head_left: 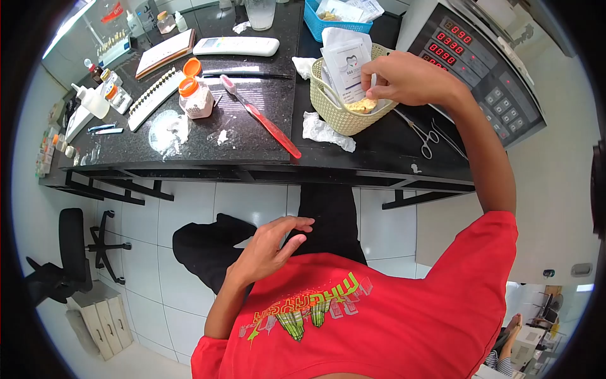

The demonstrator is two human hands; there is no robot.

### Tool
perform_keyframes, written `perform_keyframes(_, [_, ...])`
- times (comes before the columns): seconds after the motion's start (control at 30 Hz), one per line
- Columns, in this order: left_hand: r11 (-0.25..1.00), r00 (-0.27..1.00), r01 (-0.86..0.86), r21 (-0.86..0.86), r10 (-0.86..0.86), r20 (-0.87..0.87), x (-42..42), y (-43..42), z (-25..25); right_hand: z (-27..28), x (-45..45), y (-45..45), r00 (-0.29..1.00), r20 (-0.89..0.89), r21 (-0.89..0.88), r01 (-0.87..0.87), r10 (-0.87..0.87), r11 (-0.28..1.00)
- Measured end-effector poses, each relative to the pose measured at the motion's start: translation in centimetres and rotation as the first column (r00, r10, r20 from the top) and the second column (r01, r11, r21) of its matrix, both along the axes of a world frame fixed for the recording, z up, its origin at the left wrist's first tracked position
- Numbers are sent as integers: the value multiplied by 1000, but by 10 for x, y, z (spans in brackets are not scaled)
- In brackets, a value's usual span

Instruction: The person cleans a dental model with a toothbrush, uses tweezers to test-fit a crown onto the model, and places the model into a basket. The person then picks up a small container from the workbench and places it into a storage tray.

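My right hand (407, 77) reaches over the rim of a cream woven plastic basket (334, 114) on the black counter. Its fingers are pinched together by a small whitish thing, mostly covered by the fingers, too little of which shows to name. Inside the basket stand white printed paper slips (346, 62) with a tooth logo, and below the fingertips lies a bumpy yellowish piece (362, 105). My left hand (271, 245) hovers over my lap, holding nothing, fingers loosely stretched and apart.
Left of the basket lie a red toothbrush (265, 120), an orange-lidded jar (196, 100) and a white-smeared round patch (169, 131). Crumpled tissue (328, 131) touches the basket's front. Scissor-like clamps (424, 136) lie beside a machine (480, 69) with red digits. A blue basket (338, 25) stands behind.
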State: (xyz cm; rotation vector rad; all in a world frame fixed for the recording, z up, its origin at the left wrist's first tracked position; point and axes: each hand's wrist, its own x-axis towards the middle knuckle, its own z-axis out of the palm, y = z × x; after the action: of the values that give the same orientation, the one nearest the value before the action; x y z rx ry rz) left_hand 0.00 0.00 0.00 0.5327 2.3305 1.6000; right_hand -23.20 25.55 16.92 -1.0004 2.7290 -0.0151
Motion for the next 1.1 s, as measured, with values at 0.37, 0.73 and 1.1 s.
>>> perform_keyframes(0.37, [981,957,-84,178,129,-258,-20,20,40,-1,4,5,991,12,-395,125,-131,910])
perform_keyframes(0.73, [839,883,-216,499,386,-268,-24,41,54,26,56,15,970,180,-730,244,-165,639])
perform_keyframes(1.1, [421,725,-265,867,680,-109,27,40,11,-34,149,-91,838,518,-643,250,170,724])
